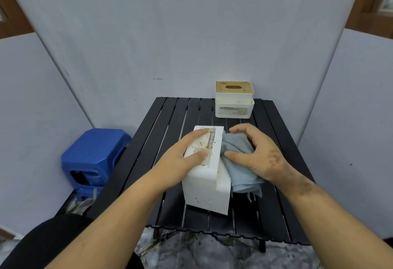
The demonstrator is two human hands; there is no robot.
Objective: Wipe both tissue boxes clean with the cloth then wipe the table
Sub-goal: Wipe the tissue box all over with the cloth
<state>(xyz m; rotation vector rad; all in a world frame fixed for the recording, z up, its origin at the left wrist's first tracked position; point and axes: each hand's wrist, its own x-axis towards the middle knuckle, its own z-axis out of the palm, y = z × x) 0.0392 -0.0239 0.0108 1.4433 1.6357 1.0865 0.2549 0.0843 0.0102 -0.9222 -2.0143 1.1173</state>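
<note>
A white tissue box point(205, 187) speckled with brown stains lies on its side in the middle of the black slatted table point(274, 211). My left hand point(182, 156) rests flat on its upper face, fingers over the printed label. My right hand point(255, 153) grips a crumpled light-blue cloth point(242, 177) that lies against the box's right side. A second white tissue box point(234, 98) with a wooden lid stands upright at the table's far right corner.
Stacked blue plastic stools point(93, 156) stand on the floor left of the table. Grey partition walls close in behind and on both sides. The table's front edge point(212, 231) is near my body, and a dark trouser leg fills the lower left.
</note>
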